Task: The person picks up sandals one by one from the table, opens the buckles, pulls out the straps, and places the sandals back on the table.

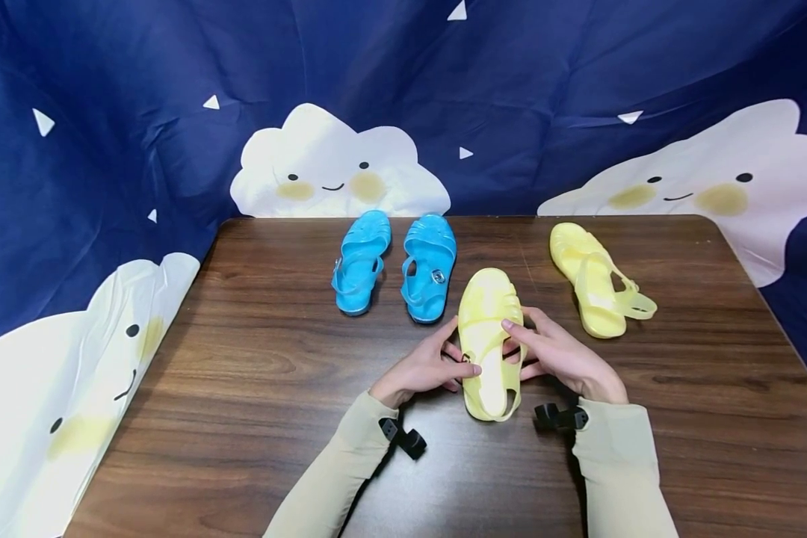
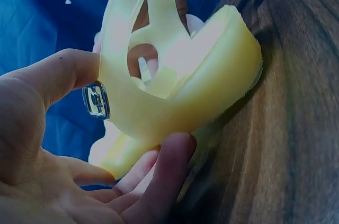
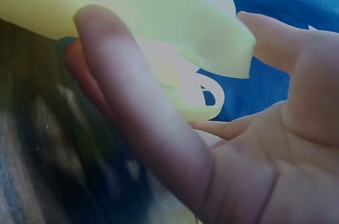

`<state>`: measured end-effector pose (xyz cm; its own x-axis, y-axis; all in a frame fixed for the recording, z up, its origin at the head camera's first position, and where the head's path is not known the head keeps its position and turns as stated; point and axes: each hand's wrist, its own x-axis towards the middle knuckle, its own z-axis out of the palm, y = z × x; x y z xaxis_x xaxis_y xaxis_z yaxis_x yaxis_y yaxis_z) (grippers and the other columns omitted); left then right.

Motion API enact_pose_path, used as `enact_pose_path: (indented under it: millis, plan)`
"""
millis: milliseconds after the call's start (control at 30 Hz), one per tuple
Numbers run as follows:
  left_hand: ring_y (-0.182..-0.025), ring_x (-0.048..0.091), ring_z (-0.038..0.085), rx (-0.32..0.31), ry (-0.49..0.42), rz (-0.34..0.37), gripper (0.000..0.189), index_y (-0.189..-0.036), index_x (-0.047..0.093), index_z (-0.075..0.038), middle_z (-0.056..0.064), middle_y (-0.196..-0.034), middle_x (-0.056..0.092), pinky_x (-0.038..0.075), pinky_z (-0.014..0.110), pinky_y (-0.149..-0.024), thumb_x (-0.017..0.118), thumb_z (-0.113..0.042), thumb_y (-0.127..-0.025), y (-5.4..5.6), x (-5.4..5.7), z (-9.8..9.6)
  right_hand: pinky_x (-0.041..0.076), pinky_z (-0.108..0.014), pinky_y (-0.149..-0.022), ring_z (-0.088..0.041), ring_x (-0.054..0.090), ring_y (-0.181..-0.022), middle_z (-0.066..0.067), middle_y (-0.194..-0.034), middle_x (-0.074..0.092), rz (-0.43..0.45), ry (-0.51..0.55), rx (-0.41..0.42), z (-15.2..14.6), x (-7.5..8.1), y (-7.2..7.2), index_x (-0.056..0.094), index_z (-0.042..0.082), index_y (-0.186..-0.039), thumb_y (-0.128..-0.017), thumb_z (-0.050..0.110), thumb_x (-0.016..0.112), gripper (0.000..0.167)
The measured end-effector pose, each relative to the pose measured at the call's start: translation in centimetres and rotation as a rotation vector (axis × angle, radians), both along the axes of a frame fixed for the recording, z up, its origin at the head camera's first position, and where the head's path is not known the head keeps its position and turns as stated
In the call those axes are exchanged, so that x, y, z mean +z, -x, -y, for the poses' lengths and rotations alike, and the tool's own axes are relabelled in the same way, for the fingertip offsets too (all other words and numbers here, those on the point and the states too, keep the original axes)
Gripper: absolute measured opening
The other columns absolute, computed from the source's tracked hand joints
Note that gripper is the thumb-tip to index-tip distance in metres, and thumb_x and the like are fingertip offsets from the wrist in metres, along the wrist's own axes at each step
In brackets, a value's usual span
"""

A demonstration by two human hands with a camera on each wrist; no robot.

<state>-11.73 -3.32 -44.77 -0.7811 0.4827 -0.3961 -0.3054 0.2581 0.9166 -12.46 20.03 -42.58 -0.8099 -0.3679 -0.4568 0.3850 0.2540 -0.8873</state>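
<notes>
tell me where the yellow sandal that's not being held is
In the head view, the unheld yellow sandal lies on the right part of the table, just beyond the right hand.

The head view is bright and fairly crisp, with pale glare on the table (image 1: 471, 486) and the held sandal (image 1: 492, 344) bleached nearly white inside. Both wrist views are dimmer and bluish; the left shows shadow beneath the sandal, the right a blurred table.
</notes>
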Motion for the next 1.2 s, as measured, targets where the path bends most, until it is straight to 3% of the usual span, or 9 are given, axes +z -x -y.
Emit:
enact_pose_path:
  millis: [233, 600, 867, 1000, 1200]
  plan:
    - [-0.067, 0.063, 0.016, 0.026, -0.018, -0.047, 0.089, -0.152, 0.027, -0.015, 0.008, -0.096, 0.054, 0.057, 0.036, -0.064, 0.077, -0.013, -0.079, -0.2, 0.3, -0.3, 0.058, -0.041, -0.074, -0.02, 0.067, -0.087, -0.022, -0.11, 0.055, -0.019, 0.029, -0.008, -0.1, 0.2, 0.0, 0.004, 0.009, -0.153, -0.099, 0.044, 0.049, 0.078]
    - [-0.073, 0.059, 0.014, 0.088, -0.045, -0.067, 0.08, -0.149, 0.035, -0.01, 0.007, -0.096, 0.056, 0.058, 0.036, -0.066, 0.075, -0.01, -0.08, -0.4, 0.2, -1.0, 0.058, -0.035, -0.071, -0.016, 0.063, -0.088, -0.02, -0.113, 0.055, -0.068, -0.035, -0.033, -0.3, 0.2, 0.1, 0.008, 0.005, -0.154, -0.098, 0.044, 0.051, 0.08]
    - [-0.078, 0.053, 0.014, 0.161, -0.031, -0.087, 0.08, -0.149, 0.036, -0.015, 0.005, -0.096, 0.051, 0.05, 0.027, -0.063, 0.075, -0.009, -0.08, -0.1, 0.7, -2.2, 0.057, -0.031, -0.074, -0.014, 0.064, -0.094, -0.024, -0.121, 0.055, -0.13, -0.061, -0.086, -0.6, 0.7, 0.0, 0.019, 0.001, -0.15, -0.099, 0.045, 0.049, 0.074]
    - [-0.078, 0.056, 0.011, 0.201, -0.04, -0.071, 0.075, -0.147, 0.039, -0.01, 0.006, -0.099, 0.051, 0.053, 0.026, -0.066, 0.073, -0.006, -0.08, 0.3, 0.9, -2.9, 0.056, -0.028, -0.076, -0.01, 0.061, -0.093, -0.026, -0.127, 0.05, -0.142, -0.067, -0.116, -0.6, 0.9, 0.0, 0.024, -0.002, -0.148, -0.1, 0.044, 0.048, 0.071]
    - [-0.084, 0.058, 0.01, 0.297, -0.018, -0.072, 0.064, -0.14, 0.047, -0.001, 0.007, -0.106, 0.056, 0.049, 0.02, -0.065, 0.071, -0.006, -0.081, 0.9, 1.1, -4.1, 0.052, -0.022, -0.081, -0.006, 0.058, -0.094, -0.02, -0.13, 0.049, -0.147, -0.043, -0.203, -0.5, 0.9, 0.3, 0.034, -0.006, -0.141, -0.099, 0.038, 0.051, 0.063]
